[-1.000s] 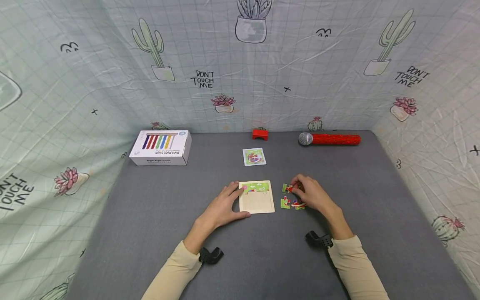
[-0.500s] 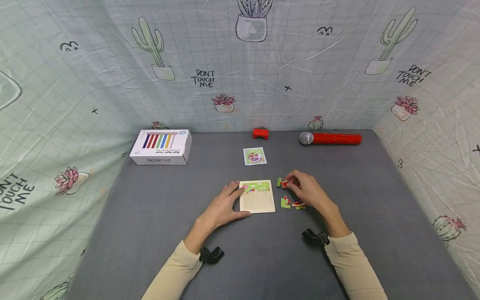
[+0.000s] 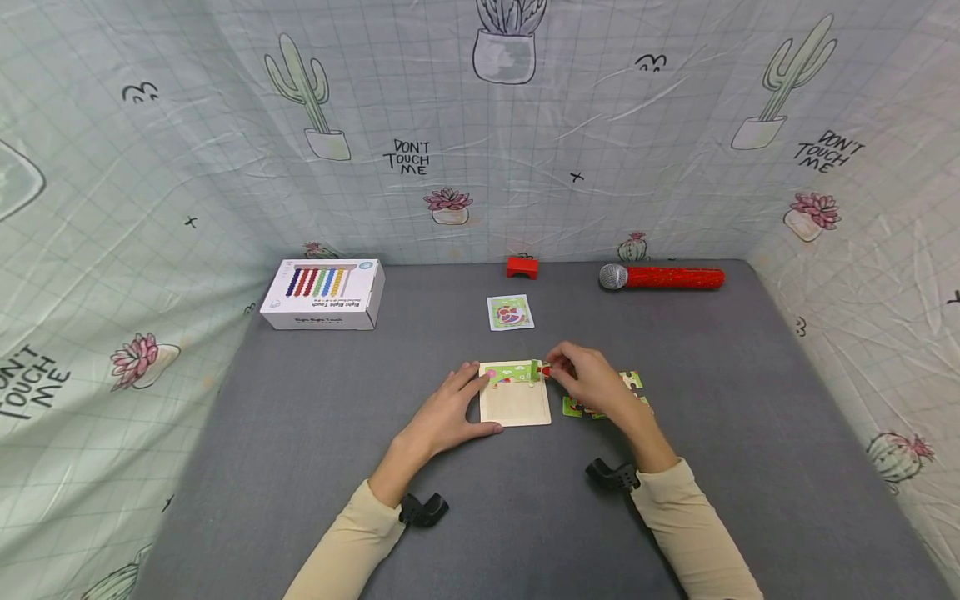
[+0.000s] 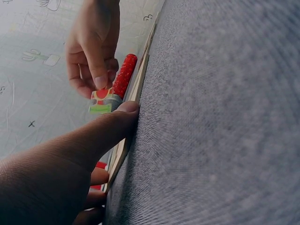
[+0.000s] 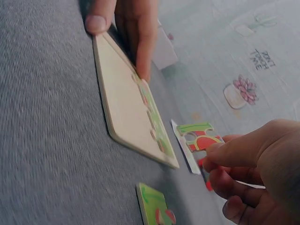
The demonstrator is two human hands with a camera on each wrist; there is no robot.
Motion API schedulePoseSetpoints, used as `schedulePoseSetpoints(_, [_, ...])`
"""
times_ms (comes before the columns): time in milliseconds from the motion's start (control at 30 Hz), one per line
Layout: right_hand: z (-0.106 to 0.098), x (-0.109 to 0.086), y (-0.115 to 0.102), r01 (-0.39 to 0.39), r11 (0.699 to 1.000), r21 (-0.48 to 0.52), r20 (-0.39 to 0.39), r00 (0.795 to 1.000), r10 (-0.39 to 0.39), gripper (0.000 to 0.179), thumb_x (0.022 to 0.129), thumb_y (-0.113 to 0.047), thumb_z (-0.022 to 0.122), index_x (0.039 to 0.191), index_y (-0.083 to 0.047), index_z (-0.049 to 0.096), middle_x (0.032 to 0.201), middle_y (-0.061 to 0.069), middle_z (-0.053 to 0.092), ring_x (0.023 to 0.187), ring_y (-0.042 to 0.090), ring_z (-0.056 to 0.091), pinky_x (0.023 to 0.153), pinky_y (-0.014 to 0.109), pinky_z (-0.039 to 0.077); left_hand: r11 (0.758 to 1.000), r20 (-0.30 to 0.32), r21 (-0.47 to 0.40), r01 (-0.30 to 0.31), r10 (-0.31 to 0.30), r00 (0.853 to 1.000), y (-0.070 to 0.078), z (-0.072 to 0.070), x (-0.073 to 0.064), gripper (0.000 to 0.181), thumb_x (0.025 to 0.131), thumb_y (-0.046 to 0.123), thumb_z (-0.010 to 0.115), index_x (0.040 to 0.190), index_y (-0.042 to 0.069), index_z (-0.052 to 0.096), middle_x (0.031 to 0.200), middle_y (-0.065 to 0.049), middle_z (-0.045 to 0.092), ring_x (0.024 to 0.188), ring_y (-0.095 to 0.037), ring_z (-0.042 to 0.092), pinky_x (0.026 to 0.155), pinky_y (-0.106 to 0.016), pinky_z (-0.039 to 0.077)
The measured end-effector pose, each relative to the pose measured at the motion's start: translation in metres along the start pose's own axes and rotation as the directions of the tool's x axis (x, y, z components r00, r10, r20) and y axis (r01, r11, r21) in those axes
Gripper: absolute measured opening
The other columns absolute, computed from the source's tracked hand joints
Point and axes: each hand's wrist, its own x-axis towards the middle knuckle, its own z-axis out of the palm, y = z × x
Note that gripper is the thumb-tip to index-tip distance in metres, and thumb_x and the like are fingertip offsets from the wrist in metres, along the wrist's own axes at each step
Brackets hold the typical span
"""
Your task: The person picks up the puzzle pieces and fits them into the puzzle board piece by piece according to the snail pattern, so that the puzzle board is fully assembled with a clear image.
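Note:
My left hand [image 3: 444, 415] holds the left side of a square wooden puzzle tray [image 3: 516, 407], thumb at its near corner and fingers at the far one. Along the tray's far side lies a green strip of fitted pieces [image 5: 159, 133]; the rest shows bare wood. Between thumb and fingertips, my right hand [image 3: 588, 379] pinches a green and red jigsaw piece [image 5: 199, 133], raised by the tray's far right corner. Several loose jigsaw pieces [image 3: 572, 407] lie right of the tray, partly hidden under my right hand and wrist.
Beyond the tray lies a small picture card [image 3: 511, 313], with a red arch block [image 3: 522, 267] behind it. A white box [image 3: 322, 296] stands back left. At the back right lies a red microphone [image 3: 667, 277]. Printed cloth [image 3: 570, 125] hangs behind the grey table.
My right hand has picked up the jigsaw piece and carried it left to the tray's far right corner, uncovering other loose pieces. My left hand has stayed on the tray.

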Motion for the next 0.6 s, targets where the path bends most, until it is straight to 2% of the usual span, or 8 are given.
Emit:
schedulePoseSetpoints(133, [0.006,0.003,-0.006,0.005,1.0,0.004,0.025,1.0,-0.005,0.014,0.096,-0.009,0.066,0.11,-0.006,0.067,0.092,0.002,0.068,0.083,0.012,0.062,0.075,0.032,0.057,1.0,-0.004,0.002,-0.005,0.005,1.0,0.0,0.0,0.0,0.089,0.08,0.058,0.077,0.149,0.011,0.049,0.159,-0.016,0.039,0.15,-0.032,0.034,0.125,-0.047,0.029])
schedulePoseSetpoints(600, [0.027,0.012,-0.019,0.093,0.995,0.022,0.07,0.993,-0.094,0.011,0.095,-0.006,0.067,0.106,-0.007,0.067,0.091,0.002,0.07,0.082,0.01,0.062,0.073,0.029,0.056,1.0,-0.008,0.001,0.011,-0.011,1.0,-0.001,0.001,0.0,0.092,0.079,0.059,0.077,0.147,0.004,0.049,0.158,-0.015,0.041,0.15,-0.031,0.035,0.125,-0.046,0.029])
